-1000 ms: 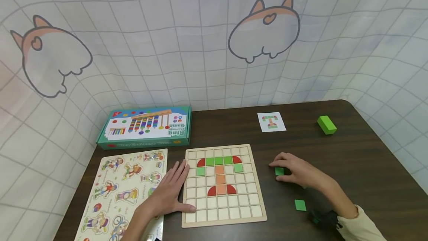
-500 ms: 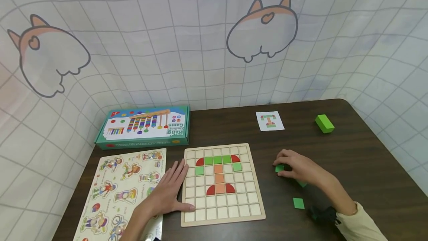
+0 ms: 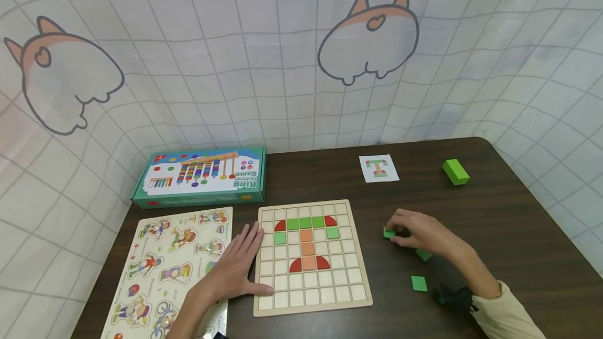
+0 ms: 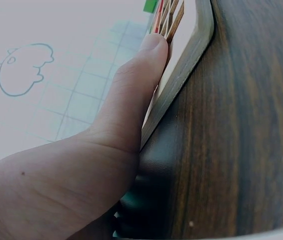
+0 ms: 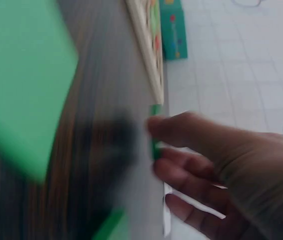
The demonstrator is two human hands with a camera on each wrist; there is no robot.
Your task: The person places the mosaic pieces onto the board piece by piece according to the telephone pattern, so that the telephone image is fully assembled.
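My left hand lies along the left edge of the wooden grid board, fingers straight and thumb over the board's frame. Green squares, red quarter-round pieces and orange squares form a pattern in the grid. To the right of the board, my right hand pinches a green square tile between thumb and fingers. The right wrist view shows this tile nearly edge-on. Two more green tiles are near that hand: one partly under the wrist, the other closer to the front.
A picture card with a similar pattern lies behind the board, and a light green block stands at the back right. A game box is at the back left, with a picture puzzle board in front of it.
My right fingers have closed on the green tile and moved it slightly left toward the board. Another tile beneath the right hand shows more now. My left hand stays in place.
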